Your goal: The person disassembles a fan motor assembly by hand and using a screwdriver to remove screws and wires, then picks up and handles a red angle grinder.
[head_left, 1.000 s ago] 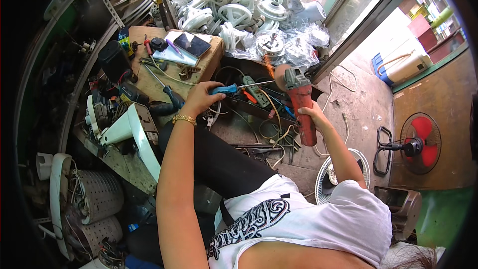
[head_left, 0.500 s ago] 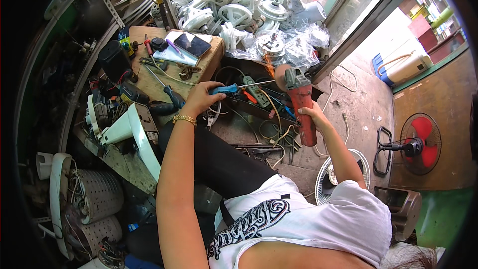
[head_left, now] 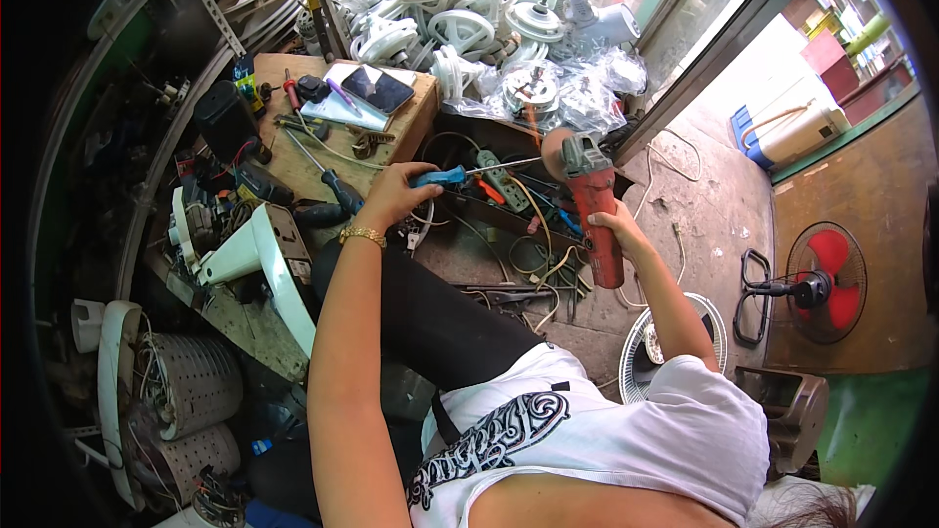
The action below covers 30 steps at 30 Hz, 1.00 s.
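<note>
Hands (head_left: 393,198) (head_left: 618,226) grip blue-handled screwdriver (head_left: 442,177) (left) and red grinder (head_left: 593,198) (right), tip (head_left: 533,159) apparently touching disc (head_left: 554,150)

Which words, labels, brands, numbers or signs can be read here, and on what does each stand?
Shirt: large, ornate dark lettering; wording not copied here.
Grinder: any markings too small to read.
Screwdriver: any markings too small to read.
Paper: any writing too small to read.

A: Screwdriver (head_left: 456,175)?
B: Handle (head_left: 448,177) smooth, glossy plastic; shaft (head_left: 504,165) bare metal.
A: Grinder (head_left: 591,198)?
B: Scuffed plastic body (head_left: 591,190); head (head_left: 584,154) dull metal.
A: Tabletop (head_left: 419,106)?
B: Worn wood, matt. Phone (head_left: 379,87), glossy. Shirt (head_left: 636,420), matt cloth.
</note>
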Motion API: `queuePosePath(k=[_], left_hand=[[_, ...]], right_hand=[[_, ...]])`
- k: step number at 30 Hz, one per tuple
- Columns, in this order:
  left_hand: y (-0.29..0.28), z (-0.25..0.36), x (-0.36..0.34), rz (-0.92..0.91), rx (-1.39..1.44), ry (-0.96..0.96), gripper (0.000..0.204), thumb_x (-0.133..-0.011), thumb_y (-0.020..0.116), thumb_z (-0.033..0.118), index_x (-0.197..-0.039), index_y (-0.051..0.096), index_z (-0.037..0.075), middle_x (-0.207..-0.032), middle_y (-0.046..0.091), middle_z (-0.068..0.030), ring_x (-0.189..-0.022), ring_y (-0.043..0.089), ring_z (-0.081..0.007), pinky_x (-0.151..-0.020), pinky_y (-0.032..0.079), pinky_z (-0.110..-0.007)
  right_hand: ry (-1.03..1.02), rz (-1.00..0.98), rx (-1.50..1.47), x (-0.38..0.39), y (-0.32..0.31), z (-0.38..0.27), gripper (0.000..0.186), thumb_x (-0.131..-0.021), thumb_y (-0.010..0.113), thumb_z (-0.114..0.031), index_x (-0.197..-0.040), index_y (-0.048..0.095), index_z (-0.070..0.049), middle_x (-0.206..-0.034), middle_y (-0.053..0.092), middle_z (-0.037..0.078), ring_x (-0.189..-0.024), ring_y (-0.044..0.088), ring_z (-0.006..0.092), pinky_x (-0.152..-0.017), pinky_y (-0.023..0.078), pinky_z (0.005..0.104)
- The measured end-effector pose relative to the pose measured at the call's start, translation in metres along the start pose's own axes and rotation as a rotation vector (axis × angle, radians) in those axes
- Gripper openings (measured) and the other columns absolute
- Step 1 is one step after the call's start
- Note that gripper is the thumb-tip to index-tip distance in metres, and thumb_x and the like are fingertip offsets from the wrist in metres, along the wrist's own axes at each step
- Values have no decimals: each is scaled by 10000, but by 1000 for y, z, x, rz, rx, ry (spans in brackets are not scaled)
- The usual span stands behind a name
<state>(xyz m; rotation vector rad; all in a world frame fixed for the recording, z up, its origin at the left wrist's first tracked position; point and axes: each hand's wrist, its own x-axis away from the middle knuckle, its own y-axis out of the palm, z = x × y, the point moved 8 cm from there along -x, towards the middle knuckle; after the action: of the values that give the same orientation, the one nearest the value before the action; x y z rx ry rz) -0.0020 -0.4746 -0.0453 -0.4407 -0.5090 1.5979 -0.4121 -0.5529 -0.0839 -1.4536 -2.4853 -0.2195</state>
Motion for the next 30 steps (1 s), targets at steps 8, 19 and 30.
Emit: queuePosePath(k=[8, 19, 30], left_hand=[[-2, -7, 1, 17, 12, -1, 439, -801, 858, 289, -1184, 767, 97, -979, 769, -142, -860, 723, -260, -804, 546, -374], [1, 0, 2, 17, 20, 27, 430, -795, 857, 290, -1170, 770, 97, -971, 773, -129, -866, 724, -259, -802, 544, -373], [1, 3, 3, 15, 18, 28, 438, -793, 866, 273, -1174, 767, 81, -982, 773, -135, -865, 723, -257, -803, 544, -369]], right_hand=[[-1, 19, -28, 4, -5, -2, 523, -754, 791, -236, -1198, 627, -14, -971, 667, 60, -813, 636, 143, -745, 537, 314], [3, 0, -28, 7, -1, -4, 510, -763, 790, -216, -1200, 622, -14, -968, 668, 62, -790, 642, 146, -723, 549, 316], [-12, -44, -9, 2, 7, -7, 488, -773, 786, -212, -1185, 620, -10, -958, 676, 68, -793, 651, 146, -728, 550, 319]])
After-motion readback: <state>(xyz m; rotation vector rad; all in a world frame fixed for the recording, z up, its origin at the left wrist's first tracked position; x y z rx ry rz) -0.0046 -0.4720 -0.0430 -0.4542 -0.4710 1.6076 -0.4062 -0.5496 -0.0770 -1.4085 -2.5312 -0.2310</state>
